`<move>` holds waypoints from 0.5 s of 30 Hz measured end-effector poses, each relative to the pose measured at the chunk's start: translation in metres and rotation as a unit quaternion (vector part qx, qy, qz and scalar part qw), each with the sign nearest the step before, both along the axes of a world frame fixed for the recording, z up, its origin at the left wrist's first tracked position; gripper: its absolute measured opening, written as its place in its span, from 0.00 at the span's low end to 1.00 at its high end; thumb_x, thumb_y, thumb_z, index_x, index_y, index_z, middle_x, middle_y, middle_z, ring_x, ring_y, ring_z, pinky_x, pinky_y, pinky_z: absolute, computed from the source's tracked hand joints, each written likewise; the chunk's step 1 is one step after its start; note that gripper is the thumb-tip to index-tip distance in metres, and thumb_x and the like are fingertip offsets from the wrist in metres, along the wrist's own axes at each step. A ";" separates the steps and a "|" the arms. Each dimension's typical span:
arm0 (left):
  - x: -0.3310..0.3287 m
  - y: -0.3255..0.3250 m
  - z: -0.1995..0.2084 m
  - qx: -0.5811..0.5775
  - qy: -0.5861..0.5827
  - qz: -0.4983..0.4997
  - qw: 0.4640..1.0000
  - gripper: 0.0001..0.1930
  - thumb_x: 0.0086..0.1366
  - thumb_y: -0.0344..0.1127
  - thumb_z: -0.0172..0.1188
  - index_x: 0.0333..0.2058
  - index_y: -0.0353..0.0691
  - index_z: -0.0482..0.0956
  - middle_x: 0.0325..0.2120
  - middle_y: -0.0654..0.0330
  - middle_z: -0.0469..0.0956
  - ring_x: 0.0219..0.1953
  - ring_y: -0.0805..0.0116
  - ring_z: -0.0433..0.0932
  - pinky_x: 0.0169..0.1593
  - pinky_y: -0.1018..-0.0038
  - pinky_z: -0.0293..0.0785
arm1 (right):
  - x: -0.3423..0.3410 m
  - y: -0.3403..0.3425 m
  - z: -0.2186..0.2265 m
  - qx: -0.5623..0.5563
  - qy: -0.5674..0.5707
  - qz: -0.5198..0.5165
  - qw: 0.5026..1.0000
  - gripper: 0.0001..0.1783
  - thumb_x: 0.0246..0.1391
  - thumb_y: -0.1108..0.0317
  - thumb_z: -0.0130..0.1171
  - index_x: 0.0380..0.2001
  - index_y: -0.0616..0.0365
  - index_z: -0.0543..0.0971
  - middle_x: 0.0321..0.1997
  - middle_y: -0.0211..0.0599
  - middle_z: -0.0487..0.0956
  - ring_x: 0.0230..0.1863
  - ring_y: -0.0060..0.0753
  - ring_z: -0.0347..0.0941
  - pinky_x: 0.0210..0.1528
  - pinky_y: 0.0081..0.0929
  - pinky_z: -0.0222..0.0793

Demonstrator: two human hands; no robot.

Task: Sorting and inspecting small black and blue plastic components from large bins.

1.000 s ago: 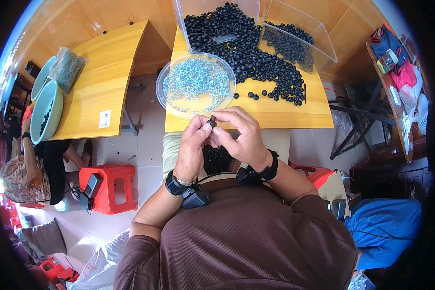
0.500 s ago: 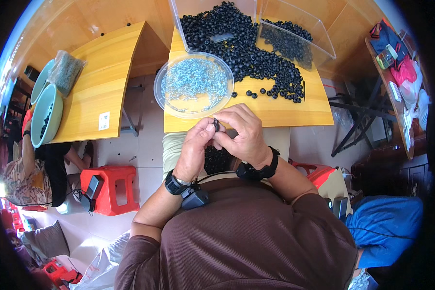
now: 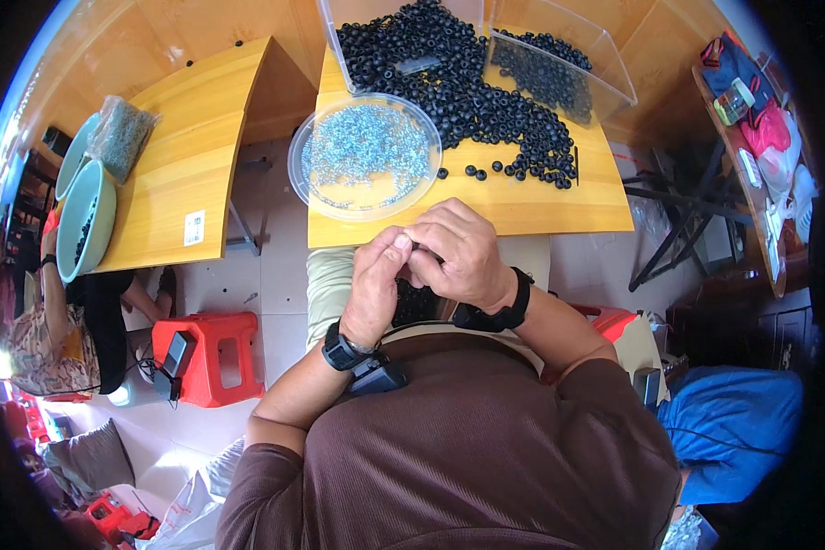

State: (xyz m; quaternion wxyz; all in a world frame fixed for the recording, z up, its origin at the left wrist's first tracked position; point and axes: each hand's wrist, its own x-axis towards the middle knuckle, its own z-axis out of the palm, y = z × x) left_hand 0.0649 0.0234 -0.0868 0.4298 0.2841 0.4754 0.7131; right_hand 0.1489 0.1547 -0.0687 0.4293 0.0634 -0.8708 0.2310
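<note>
Close together at the table's near edge, my left hand (image 3: 373,280) and my right hand (image 3: 466,259) are both closed, with thumbs and fingertips meeting in a pinch. Between them is a small black ring-like part, now almost wholly covered by the fingers. Just beyond stands a round clear tray (image 3: 297,186) of tiny silvery-blue pieces (image 3: 367,142), too small to name. A large heap of black round parts with holes (image 3: 449,96) spreads across the yellow table (image 3: 577,215). More dark parts (image 3: 415,304) show below my hands, at my lap.
Two clear plastic boxes (image 3: 610,78) lie at the back with black parts. On the left table (image 3: 188,137) are green basins (image 3: 101,215) and a filled bag (image 3: 124,137); a person's arm (image 3: 53,275) reaches there. Red stool (image 3: 206,367) left; cluttered shelf (image 3: 742,151) right.
My fingers have closed further over the black part, which showed between them before. The hands stay almost in place; the view has shifted slightly.
</note>
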 end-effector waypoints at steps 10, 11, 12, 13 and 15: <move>-0.004 0.000 0.003 0.027 -0.038 -0.005 0.999 0.15 0.68 0.37 0.46 0.43 0.31 0.73 0.32 0.61 0.74 0.32 0.74 0.72 0.39 0.79 0.68 | 0.002 0.003 -0.003 -0.227 -0.072 0.056 0.969 0.17 0.38 0.77 0.66 0.36 0.59 0.77 0.34 0.38 0.78 0.35 0.36 0.75 0.39 0.28 0.71; -0.004 0.001 0.004 0.028 -0.038 -0.004 0.999 0.15 0.68 0.37 0.46 0.43 0.31 0.73 0.32 0.61 0.74 0.32 0.74 0.72 0.39 0.79 0.68 | 0.002 0.004 -0.002 -0.221 -0.068 0.056 0.971 0.17 0.38 0.78 0.67 0.36 0.59 0.78 0.36 0.37 0.78 0.35 0.33 0.74 0.39 0.27 0.70; -0.003 0.001 0.005 0.024 -0.038 0.002 0.999 0.15 0.68 0.37 0.46 0.43 0.31 0.73 0.31 0.61 0.74 0.32 0.74 0.72 0.38 0.78 0.68 | 0.001 0.004 -0.001 -0.219 -0.068 0.056 0.972 0.17 0.38 0.78 0.67 0.36 0.59 0.78 0.36 0.37 0.78 0.35 0.33 0.74 0.39 0.27 0.70; -0.003 0.001 0.006 0.021 -0.038 0.007 0.999 0.14 0.68 0.37 0.46 0.43 0.31 0.73 0.31 0.61 0.75 0.32 0.74 0.72 0.38 0.78 0.68 | 0.001 0.005 0.000 -0.203 -0.064 0.052 0.976 0.17 0.38 0.78 0.67 0.36 0.59 0.77 0.36 0.37 0.78 0.35 0.34 0.74 0.39 0.27 0.70; -0.004 0.003 0.004 0.024 -0.038 0.003 0.999 0.14 0.68 0.37 0.46 0.41 0.32 0.73 0.30 0.61 0.75 0.31 0.74 0.72 0.38 0.78 0.68 | 0.000 0.005 0.002 -0.182 -0.058 0.046 0.981 0.17 0.37 0.78 0.67 0.36 0.59 0.77 0.36 0.37 0.78 0.35 0.34 0.74 0.39 0.28 0.70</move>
